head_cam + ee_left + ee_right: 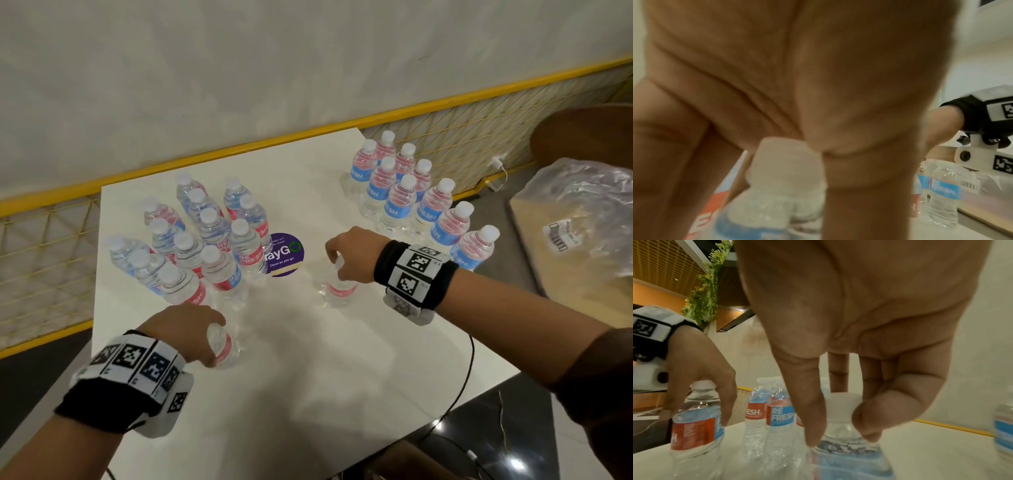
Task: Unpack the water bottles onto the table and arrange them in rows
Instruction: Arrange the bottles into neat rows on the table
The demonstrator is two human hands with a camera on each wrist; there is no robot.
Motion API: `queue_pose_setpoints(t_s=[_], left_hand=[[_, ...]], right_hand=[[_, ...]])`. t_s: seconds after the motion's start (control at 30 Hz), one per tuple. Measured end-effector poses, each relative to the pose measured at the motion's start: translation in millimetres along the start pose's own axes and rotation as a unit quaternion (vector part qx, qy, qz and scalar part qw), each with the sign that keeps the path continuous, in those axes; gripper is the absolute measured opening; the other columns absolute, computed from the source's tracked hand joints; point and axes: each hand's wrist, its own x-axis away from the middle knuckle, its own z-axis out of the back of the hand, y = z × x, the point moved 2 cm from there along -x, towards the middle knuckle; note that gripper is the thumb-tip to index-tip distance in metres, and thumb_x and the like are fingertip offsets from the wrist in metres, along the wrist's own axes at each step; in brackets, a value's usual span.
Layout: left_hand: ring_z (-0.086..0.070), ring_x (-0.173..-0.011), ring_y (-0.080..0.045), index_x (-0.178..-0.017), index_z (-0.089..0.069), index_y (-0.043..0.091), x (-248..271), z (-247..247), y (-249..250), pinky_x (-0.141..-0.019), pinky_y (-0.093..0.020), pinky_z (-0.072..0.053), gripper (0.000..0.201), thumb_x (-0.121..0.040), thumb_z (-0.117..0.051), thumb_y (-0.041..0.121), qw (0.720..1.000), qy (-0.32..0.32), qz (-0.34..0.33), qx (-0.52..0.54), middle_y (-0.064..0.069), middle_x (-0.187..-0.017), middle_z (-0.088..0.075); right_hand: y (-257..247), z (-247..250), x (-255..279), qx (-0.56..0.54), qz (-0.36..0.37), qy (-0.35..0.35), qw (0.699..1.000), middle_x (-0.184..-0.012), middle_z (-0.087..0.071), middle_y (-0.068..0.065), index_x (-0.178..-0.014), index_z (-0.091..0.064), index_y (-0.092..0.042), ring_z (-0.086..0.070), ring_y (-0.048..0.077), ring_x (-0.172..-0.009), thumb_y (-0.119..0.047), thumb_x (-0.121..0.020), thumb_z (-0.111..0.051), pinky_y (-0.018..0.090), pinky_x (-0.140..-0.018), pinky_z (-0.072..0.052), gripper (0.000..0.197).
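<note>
Two groups of small clear water bottles with red-and-blue labels stand on the white table [308, 359]: one group [202, 240] at the left, another group [411, 192] at the back right. My left hand [205, 334] grips the top of a single bottle [224, 347] at the near end of the left group; its white cap [785, 155] shows under my palm. My right hand [342, 257] holds the neck of another lone bottle [337, 289] standing mid-table, fingers curled around the cap [844, 404].
A round purple sticker [286, 253] lies on the table between the hands. A yellow mesh railing [445, 113] runs behind the table. Crumpled plastic wrap [582, 212] lies on a cardboard box at the right. A black cable [462, 387] hangs over the table's near-right edge.
</note>
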Motion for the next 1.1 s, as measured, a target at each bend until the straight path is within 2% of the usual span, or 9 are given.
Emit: queue_pose_setpoints(t_s=[0.13,0.37,0.5,0.63,0.73,0.8,0.87,0.97,1.1], left_hand=[[-0.045,-0.126,-0.013,-0.133,-0.045,0.039,-3,10,13,-0.103,-0.027,-0.039,0.067,-0.072,-0.073,0.04,0.999,0.018,-0.018,0.04,0.011,-0.138,-0.046],[-0.048,-0.124,-0.022,-0.134,-0.048,0.032,-41,47,92,-0.101,-0.033,-0.042,0.062,-0.076,-0.071,0.036,0.988,0.087,-0.111,0.063,0.002,-0.138,-0.049],[-0.05,-0.123,-0.025,-0.134,-0.048,0.028,-70,70,149,-0.098,-0.028,-0.041,0.063,-0.076,-0.072,0.033,0.975,0.12,-0.17,0.078,-0.002,-0.135,-0.053],[-0.052,-0.122,-0.024,-0.132,-0.049,0.026,-95,85,193,-0.096,-0.026,-0.04,0.06,-0.077,-0.071,0.036,0.963,0.154,-0.198,0.094,-0.001,-0.133,-0.055],[-0.054,-0.118,-0.026,-0.127,-0.052,0.022,-108,93,214,-0.091,-0.026,-0.042,0.057,-0.076,-0.072,0.037,0.959,0.174,-0.201,0.099,-0.003,-0.128,-0.058],[-0.057,-0.112,-0.027,-0.121,-0.056,0.018,-113,99,224,-0.082,-0.025,-0.042,0.052,-0.076,-0.072,0.039,0.96,0.18,-0.201,0.079,-0.005,-0.122,-0.061],[-0.058,-0.107,-0.028,-0.115,-0.057,0.014,-116,103,229,-0.077,-0.026,-0.041,0.049,-0.077,-0.07,0.043,0.961,0.181,-0.195,0.07,-0.006,-0.117,-0.063],[-0.058,-0.106,-0.028,-0.113,-0.055,0.013,-124,105,227,-0.076,-0.029,-0.041,0.055,-0.077,-0.068,0.053,0.962,0.189,-0.174,0.097,-0.007,-0.115,-0.062],[-0.064,-0.097,-0.029,-0.112,-0.054,0.015,-129,105,225,-0.087,-0.033,-0.051,0.053,-0.077,-0.068,0.052,0.958,0.168,-0.17,0.16,-0.007,-0.115,-0.063]], right_hand=[[28,-2,8,0.0,-0.047,0.002,0.999,-0.104,-0.063,0.008,-0.105,-0.06,-0.014,-0.053,0.022,-0.084,-0.014,-0.083,-0.06,0.026,-0.064,-0.039,0.022],[84,4,18,0.014,-0.127,0.011,0.992,-0.115,-0.058,0.01,-0.112,-0.057,-0.013,-0.057,0.027,-0.104,-0.007,-0.085,-0.057,0.029,-0.074,-0.043,0.028],[110,13,20,0.012,-0.147,0.021,0.989,-0.12,-0.056,0.012,-0.116,-0.057,-0.011,-0.054,0.029,-0.11,-0.001,-0.086,-0.051,0.029,-0.081,-0.042,0.032],[129,21,19,-0.002,-0.159,0.034,0.987,-0.125,-0.056,0.01,-0.117,-0.061,-0.017,-0.052,0.028,-0.115,-0.011,-0.085,-0.062,0.032,-0.092,-0.044,0.032],[136,22,22,-0.006,-0.15,0.04,0.988,-0.124,-0.057,0.011,-0.116,-0.065,-0.017,-0.054,0.028,-0.113,-0.003,-0.087,-0.055,0.03,-0.091,-0.044,0.033],[138,21,23,-0.009,-0.143,0.039,0.989,-0.124,-0.057,0.011,-0.115,-0.066,-0.017,-0.055,0.028,-0.112,-0.001,-0.089,-0.049,0.029,-0.087,-0.043,0.035],[141,19,24,-0.02,-0.15,0.051,0.987,-0.126,-0.056,0.01,-0.119,-0.062,-0.017,-0.054,0.027,-0.113,-0.011,-0.089,-0.056,0.03,-0.088,-0.044,0.032],[146,15,24,-0.024,-0.171,0.066,0.983,-0.128,-0.056,0.009,-0.129,-0.053,-0.013,-0.052,0.027,-0.116,-0.037,-0.087,-0.062,0.034,-0.092,-0.044,0.049],[149,13,25,0.001,-0.167,0.037,0.985,-0.124,-0.058,0.01,-0.127,-0.056,-0.009,-0.054,0.027,-0.114,-0.038,-0.089,-0.06,0.032,-0.091,-0.045,0.048]])
